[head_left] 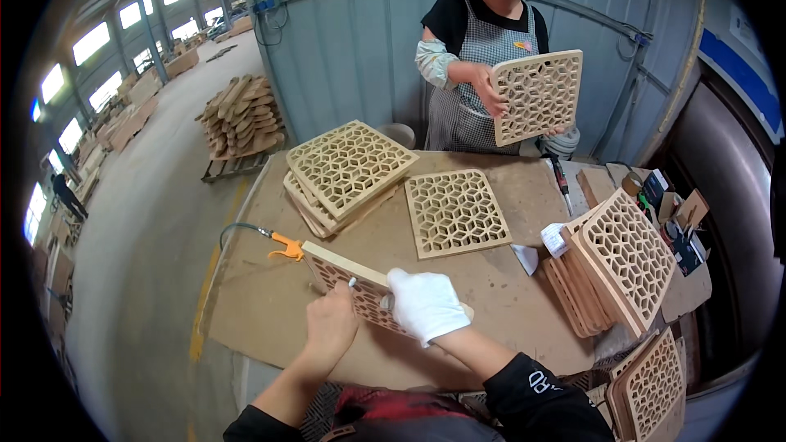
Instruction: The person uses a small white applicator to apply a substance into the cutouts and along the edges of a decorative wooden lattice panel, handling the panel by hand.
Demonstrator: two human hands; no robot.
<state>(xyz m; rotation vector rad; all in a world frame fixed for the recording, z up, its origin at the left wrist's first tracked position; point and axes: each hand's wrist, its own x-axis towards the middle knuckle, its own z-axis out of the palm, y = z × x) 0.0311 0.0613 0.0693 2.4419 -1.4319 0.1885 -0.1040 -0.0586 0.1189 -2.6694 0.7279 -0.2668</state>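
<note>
A wooden lattice panel [350, 264] stands tilted on edge over the near part of the table, its cut-out face toward me. White-gloved, my right hand [429, 304] grips it near its right end. My bare left hand [332, 321] is closed in front of the panel's face, around a thin stick-like piece with a white end [352, 281]; its exact kind is unclear. Just beyond the panel's left end lies an orange air blow gun [286, 247] on a hose. Another lattice panel [458, 213] rests flat farther back, beside a stack of panels [352, 168].
Across the brown-covered table [270, 311], a co-worker [483, 57] holds an upright lattice panel [537, 98]. More stacked panels [629, 258] stand at the right, near a screwdriver [561, 180] and small boxes [684, 229]. A wood pile [241, 115] sits on the floor at left.
</note>
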